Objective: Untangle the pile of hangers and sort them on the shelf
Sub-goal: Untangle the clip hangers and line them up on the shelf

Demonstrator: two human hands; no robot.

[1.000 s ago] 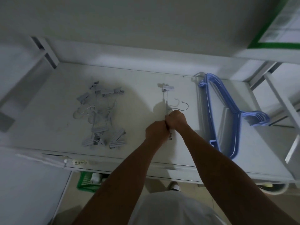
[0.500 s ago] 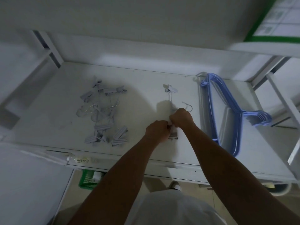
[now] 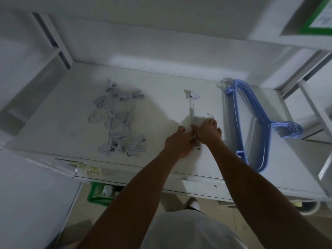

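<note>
In the head view, the stack of blue hangers [image 3: 284, 129] lay at one end of the white shelf [image 3: 161, 78] and serves as the reference here. Just beside it, toward the middle of the shelf, lay a single clip hanger [image 3: 191, 108]. Its bar ran straight away from the person, with one clip at the far end and the other under the hands. Its wire hook [image 3: 209, 115] pointed toward the blue stack.

Both hands met on the near half of this hanger. The right hand [image 3: 206, 130], nearer the blue stack, was curled over the bar at the root of the hook. The left hand [image 3: 179, 142] pinched the bar beside the near clip.

The tangled pile [image 3: 116, 119] of clip hangers sat well apart from the blue stack, beyond the held hanger on the left hand's side. The left arm was therefore probably the one to reach for it next.
</note>
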